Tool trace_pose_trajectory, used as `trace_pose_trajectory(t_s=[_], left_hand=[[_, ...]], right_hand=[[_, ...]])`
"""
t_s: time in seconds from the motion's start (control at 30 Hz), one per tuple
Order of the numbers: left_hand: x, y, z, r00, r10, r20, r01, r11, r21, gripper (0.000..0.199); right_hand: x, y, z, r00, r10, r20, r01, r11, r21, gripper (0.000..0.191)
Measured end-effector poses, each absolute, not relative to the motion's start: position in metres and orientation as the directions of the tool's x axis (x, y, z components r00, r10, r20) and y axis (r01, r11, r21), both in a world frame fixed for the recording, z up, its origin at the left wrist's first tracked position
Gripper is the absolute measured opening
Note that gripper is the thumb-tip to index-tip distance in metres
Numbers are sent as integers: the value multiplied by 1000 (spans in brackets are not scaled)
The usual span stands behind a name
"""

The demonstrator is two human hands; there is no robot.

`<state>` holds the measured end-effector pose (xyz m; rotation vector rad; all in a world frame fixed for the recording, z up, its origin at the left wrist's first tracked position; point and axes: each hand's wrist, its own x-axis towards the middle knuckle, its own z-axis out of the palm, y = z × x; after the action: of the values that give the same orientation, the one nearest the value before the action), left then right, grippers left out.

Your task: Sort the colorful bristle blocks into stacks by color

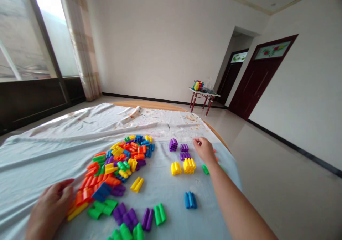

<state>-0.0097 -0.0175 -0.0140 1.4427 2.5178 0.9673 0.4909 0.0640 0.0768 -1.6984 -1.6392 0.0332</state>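
Observation:
My left hand is at the near left, its thumb and index finger apart. It rests beside a heap of orange plastic tube blocks and a yellow block. My right hand is over the right side of the cloth with curled fingers; no block shows in it. Left of it are purple blocks and another small purple group. Closer to me lie two yellow clusters and a blue block. A green block is partly hidden by my right forearm.
A light blue and white cloth covers the round wooden table. Green blocks and purple blocks lie along the near side. Against the far wall, a small side table carries a colourful bag. A window is at left.

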Motion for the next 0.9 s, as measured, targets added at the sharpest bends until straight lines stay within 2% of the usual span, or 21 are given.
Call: trace_pose_trajectory(t_s=[0.1, 0.23, 0.4, 0.57, 0.9], left_hand=[[-4, -18, -8, -540, 820, 190, 729, 343, 592, 34], [6, -20, 2, -510, 840, 185, 750, 329, 574, 36], [12, -25, 7, -475, 858, 195, 763, 291, 578, 38], [15, -28, 7, -445, 870, 210, 762, 246, 599, 40], [13, -29, -3, -385, 890, 243, 785, 177, 593, 43]], right_hand=[[456, 35, 79, 76, 800, 595, 762, 339, -552, 21], [408, 2, 71, -49, 821, 568, 662, 453, -598, 18], [365, -12, 50, -158, 870, 467, 650, 448, -614, 12], [341, 1, 37, -189, 893, 407, 692, 416, -590, 15], [264, 105, 45, -190, 936, 295, 854, 306, -422, 29]])
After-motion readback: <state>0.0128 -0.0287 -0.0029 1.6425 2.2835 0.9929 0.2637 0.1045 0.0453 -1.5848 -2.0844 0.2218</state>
